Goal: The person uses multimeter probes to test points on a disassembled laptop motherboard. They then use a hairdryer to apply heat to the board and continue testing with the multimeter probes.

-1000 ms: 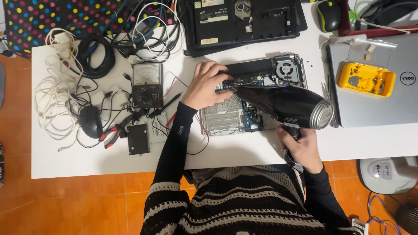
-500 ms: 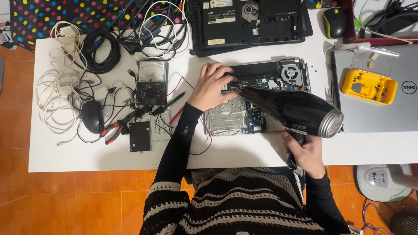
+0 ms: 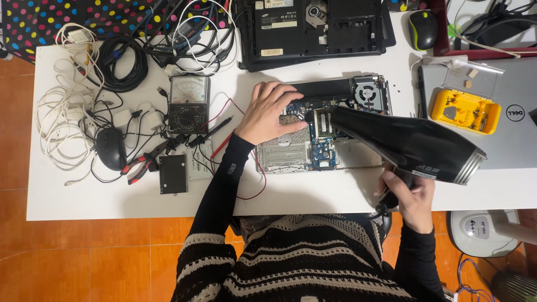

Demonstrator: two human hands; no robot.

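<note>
Nearest us, the right hand [image 3: 411, 198] is wrapped around the grip of a glossy black hair dryer [image 3: 408, 144]; its tapered nozzle points at the opened laptop chassis [image 3: 321, 131] lying mid-counter. The left hand [image 3: 274, 114] rests flat on that chassis, fingers spread and loosely curved, gripping nothing, over a blue circuit board with a perforated metal tray beside it and a round fan at the far right corner. Left of it on the white counter [image 3: 84, 196] we note an analog multimeter [image 3: 188, 104] with red and black leads, red-handled pliers [image 3: 142, 166] and a black mouse [image 3: 110, 148]. Right: a yellow parts box [image 3: 465, 112] on a grey laptop lid. Farther back lie tangled cables [image 3: 120, 61] and a black laptop base [image 3: 313, 28].
</note>
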